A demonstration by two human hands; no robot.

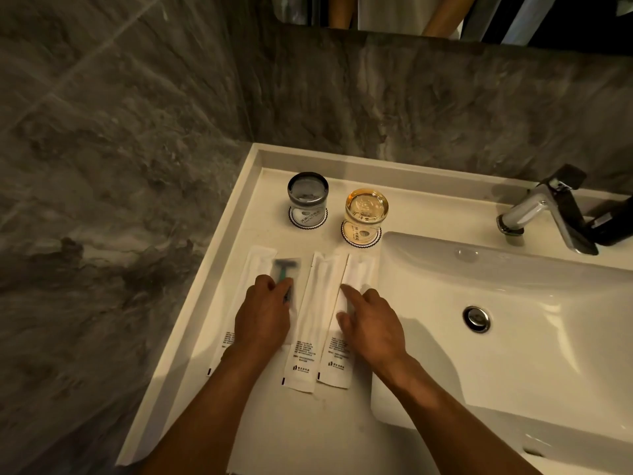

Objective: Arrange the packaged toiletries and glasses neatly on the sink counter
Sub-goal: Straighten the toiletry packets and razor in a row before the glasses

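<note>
Left hand (262, 311) lay flat on the razor packet (274, 269), right hand (371, 323) open on the right packet (356, 275); light, slippery, best slid by their edges.

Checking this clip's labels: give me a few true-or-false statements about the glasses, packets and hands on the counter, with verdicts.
1. Both glasses stand on round coasters. True: the grey glass and the amber glass each do.
2. The left hand rests on the razor packet. True.
3. The right hand grips the faucet. False: it lies flat on the rightmost packet; the faucet is untouched.
4. A packet lies in the basin. False: all packets are on the counter.
</note>
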